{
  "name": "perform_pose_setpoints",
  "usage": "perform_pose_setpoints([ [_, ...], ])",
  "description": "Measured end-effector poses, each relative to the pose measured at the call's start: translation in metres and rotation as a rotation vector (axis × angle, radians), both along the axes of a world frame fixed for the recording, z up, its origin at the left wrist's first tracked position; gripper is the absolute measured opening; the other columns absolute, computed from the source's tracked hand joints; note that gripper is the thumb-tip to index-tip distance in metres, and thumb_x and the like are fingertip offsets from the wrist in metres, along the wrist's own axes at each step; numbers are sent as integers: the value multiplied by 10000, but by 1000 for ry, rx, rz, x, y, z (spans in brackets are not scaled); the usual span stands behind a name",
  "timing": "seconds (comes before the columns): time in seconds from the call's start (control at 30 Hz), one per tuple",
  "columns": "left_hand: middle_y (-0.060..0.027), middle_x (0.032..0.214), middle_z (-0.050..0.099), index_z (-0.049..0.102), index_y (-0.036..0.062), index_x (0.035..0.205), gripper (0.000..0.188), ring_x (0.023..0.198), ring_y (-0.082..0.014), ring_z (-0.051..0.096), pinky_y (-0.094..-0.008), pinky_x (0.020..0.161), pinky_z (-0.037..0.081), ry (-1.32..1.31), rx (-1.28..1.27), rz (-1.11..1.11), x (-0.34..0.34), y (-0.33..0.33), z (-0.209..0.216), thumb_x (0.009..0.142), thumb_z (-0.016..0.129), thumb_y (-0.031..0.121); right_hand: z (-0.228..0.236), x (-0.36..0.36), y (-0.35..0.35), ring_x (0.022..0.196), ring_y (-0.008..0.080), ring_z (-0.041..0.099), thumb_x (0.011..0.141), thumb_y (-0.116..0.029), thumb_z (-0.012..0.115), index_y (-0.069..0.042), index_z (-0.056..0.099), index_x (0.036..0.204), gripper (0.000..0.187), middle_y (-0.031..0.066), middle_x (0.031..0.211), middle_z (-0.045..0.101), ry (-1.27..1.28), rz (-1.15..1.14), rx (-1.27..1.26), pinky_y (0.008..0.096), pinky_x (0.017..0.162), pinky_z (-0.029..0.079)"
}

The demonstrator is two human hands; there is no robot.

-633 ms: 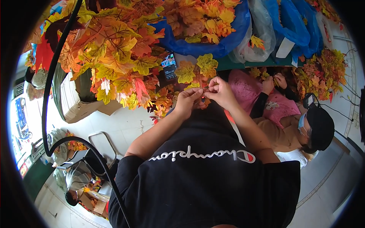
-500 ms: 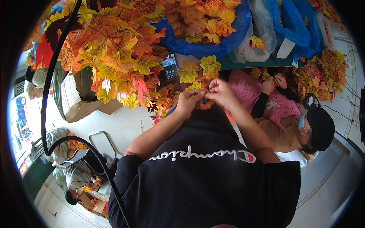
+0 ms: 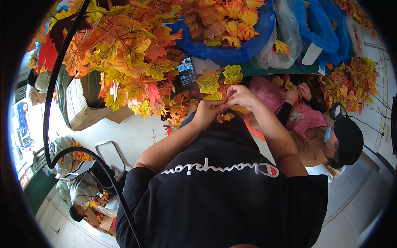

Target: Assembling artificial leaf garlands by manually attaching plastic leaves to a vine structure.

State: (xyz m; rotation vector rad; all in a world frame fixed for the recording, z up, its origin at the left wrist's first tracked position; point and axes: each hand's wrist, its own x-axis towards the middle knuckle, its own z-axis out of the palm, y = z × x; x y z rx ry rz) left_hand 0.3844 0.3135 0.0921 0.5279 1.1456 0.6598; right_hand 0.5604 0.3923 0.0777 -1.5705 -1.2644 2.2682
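Just beyond my black shirt, my two hands meet at the fingertips. My left hand (image 3: pixel 208 112) is closed in a pinch on the thin stem of an artificial maple leaf sprig (image 3: pixel 208 81). Pressed against it, my right hand (image 3: pixel 243 97) also pinches the stem, its fingers bent down over the join. Yellow-green leaves of the sprig spread out above my fingers, one yellow leaf (image 3: pixel 233 75) standing over the right hand. The exact spot where the fingertips grip is hidden. Below the hands, a small orange leaf (image 3: pixel 227 117) shows against the shirt.
A large heap of autumn leaves (image 3: pixel 124 53) fills the left of the table, with a phone (image 3: pixel 187 71) beside it. A blue bag (image 3: pixel 244 53) of leaves lies beyond. At right a co-worker in a black cap (image 3: pixel 348 138) handles leaves. A black cable (image 3: pixel 50 111) hangs at left.
My hands have drawn closer together, the left one turning with its fingers curling under. The sprig's leaves have shifted slightly right.
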Motion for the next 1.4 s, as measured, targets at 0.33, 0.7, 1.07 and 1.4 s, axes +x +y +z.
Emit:
perform_pose_setpoints([
  [0.33, -118, 895, 628, 553, -45, 1105, 306, 745, -155, 625, -287, 752, 531, -258, -264, 123, -11, 8, -4, 959, 473, 211, 6, 7, 21, 693, 103, 618, 689, -1, 737, -23, 538, 839, 251, 66, 738, 656, 22, 57, 255, 240, 652, 475],
  [0.7, 18, 754, 542, 599, -3, 1051, 259, 623, -76, 497, -244, 659, 481, -403, -280, -57, -44, 12, -7, 942, 513, 216, -1, 9, 6, 780, 123, 626, 749, -80, 715, -15, 579, 903, 215, 68, 861, 662, 26, 102, 460, 267, 704, 479],
  [1.07, 19, 778, 517, 576, 58, 1043, 227, 627, -78, 475, -298, 709, 486, -252, -278, -47, -35, 13, -7, 948, 495, 249, 60, -28, -42, 584, 244, 621, 858, -235, 618, -39, 606, 820, 200, 126, 680, 618, -248, -124, 799, 328, 517, 456],
  [1.4, 51, 676, 487, 571, 99, 955, 225, 581, -57, 476, -277, 660, 495, -309, -352, -254, -38, 17, -3, 941, 508, 315, 23, -30, -49, 552, 301, 591, 829, -320, 623, -16, 636, 749, 315, 151, 591, 583, -377, -65, 702, 389, 527, 440],
])
